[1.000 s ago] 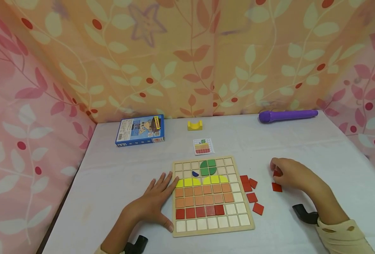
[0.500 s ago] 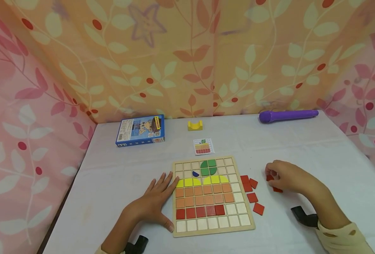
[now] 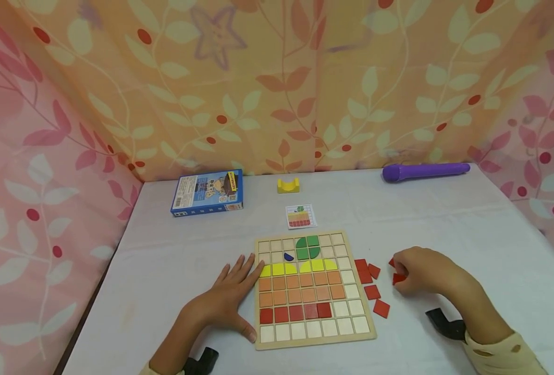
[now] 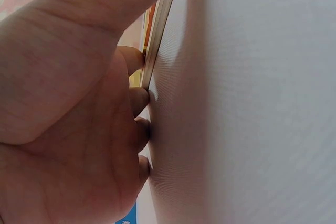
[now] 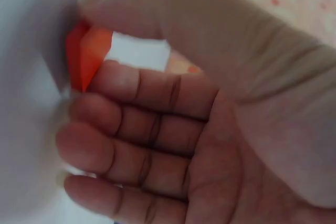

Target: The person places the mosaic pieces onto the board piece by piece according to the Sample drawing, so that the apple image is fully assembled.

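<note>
My left hand (image 3: 230, 291) lies with fingers spread against the left edge of a wooden grid board (image 3: 315, 345), its thumb at the lower corner. In the left wrist view, the fingertips (image 4: 140, 135) touch the tablecloth beside the board's edge. Right of the board, my right hand (image 3: 424, 271) is low over the table, thumb and index finger pinching a red square tile (image 5: 86, 53) that stands tilted. Another red tile (image 3: 391, 262) shows partly at the fingertips in the head view. The board bears rows of red, orange and yellow tiles, green pieces (image 3: 307, 247) and a dark blue piece (image 3: 288, 257).
Several loose red tiles (image 3: 381, 308) lie along the board's right edge. Behind the board are a pattern card (image 3: 300, 216), a yellow block (image 3: 288, 185), a blue box (image 3: 207, 192) and a purple microphone-shaped thing (image 3: 426, 171). A floral curtain (image 3: 277, 94) borders the table.
My right hand has shifted left and towards me, with red tiles at its fingers now nearer the board. The left hand and the board have stayed put.
</note>
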The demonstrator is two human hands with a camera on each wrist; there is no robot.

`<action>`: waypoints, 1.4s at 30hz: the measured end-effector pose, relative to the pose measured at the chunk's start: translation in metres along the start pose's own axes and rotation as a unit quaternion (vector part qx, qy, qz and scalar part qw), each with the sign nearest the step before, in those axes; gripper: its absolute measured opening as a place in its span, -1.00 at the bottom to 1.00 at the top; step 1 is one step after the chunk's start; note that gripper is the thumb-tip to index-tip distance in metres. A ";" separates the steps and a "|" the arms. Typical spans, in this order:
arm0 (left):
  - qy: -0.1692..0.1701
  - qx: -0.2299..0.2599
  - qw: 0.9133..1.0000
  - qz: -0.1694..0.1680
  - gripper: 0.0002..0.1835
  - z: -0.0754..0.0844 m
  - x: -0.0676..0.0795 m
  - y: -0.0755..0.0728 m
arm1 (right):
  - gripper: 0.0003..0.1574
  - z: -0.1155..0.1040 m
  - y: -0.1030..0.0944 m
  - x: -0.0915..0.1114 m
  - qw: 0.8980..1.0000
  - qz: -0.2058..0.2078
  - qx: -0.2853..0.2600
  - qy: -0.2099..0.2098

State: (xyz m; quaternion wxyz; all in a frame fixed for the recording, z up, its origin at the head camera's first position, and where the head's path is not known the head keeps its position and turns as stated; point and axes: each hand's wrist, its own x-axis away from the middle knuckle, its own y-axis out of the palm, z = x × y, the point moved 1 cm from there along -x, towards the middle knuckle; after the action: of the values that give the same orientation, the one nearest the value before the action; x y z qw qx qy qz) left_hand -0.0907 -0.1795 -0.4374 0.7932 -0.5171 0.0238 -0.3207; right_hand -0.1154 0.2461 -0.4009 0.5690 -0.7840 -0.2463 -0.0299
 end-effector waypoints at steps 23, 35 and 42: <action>-0.011 0.000 1.000 -0.002 0.53 -0.001 -0.001 0.003 | -0.70 -0.089 0.050 -0.002 0.969 0.070 0.009 -0.237; -0.012 0.001 1.000 -0.003 0.53 -0.003 -0.002 0.003 | -0.69 -0.078 0.030 0.002 0.973 0.064 0.003 -0.220; -0.007 -0.007 1.000 -0.002 0.54 -0.003 -0.001 0.003 | -0.68 -0.024 0.000 -0.002 0.993 0.079 0.067 -0.056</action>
State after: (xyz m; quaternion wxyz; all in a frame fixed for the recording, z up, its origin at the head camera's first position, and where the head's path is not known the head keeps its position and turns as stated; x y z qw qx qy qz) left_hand -0.0912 -0.1807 -0.4419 0.7889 -0.5253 0.0192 -0.3183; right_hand -0.1117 0.2238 -0.3933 0.6060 -0.7618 -0.2161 0.0754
